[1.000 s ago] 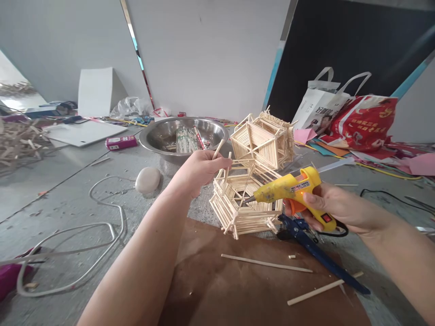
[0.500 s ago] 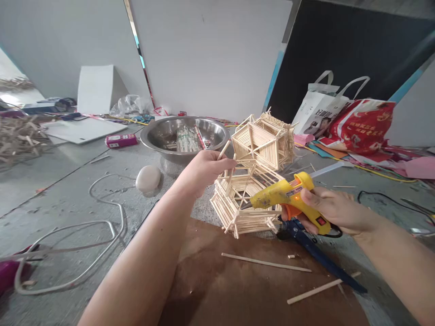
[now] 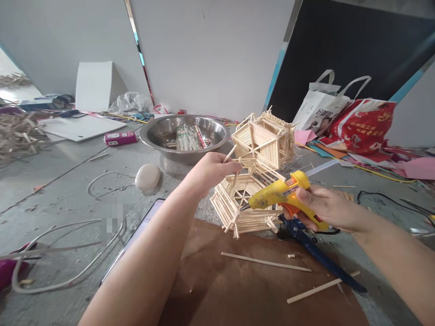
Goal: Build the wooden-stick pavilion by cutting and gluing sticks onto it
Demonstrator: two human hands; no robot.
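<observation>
My right hand (image 3: pixel 322 208) is closed round a yellow hot glue gun (image 3: pixel 278 194), its thumb on top and a clear glue stick (image 3: pixel 322 167) poking out of the back. The gun's metal nozzle points left, close over the near rim of a lattice made of thin wooden sticks (image 3: pixel 234 219). Above that lattice's far left side, my left hand (image 3: pixel 217 172) pinches a thin wooden stick (image 3: pixel 230 153). A second piece joined from sticks (image 3: pixel 261 142), with spoke-like faces, stands just behind. Blue-handled pliers (image 3: pixel 319 253) lie below the glue gun.
A steel basin (image 3: pixel 152 149) holding packaged sticks stands behind my left hand. Loose sticks (image 3: pixel 267 261) lie on the brown board (image 3: pixel 210 285). A phone (image 3: pixel 136 235) is partly under my left forearm, near a white cable (image 3: pixel 61 226). Bags (image 3: pixel 360 127) stand at the back right.
My left hand has moved slightly right with its stick. The glue gun's nozzle has shifted a little left, towards the lattice's near left corner. More of the phone shows.
</observation>
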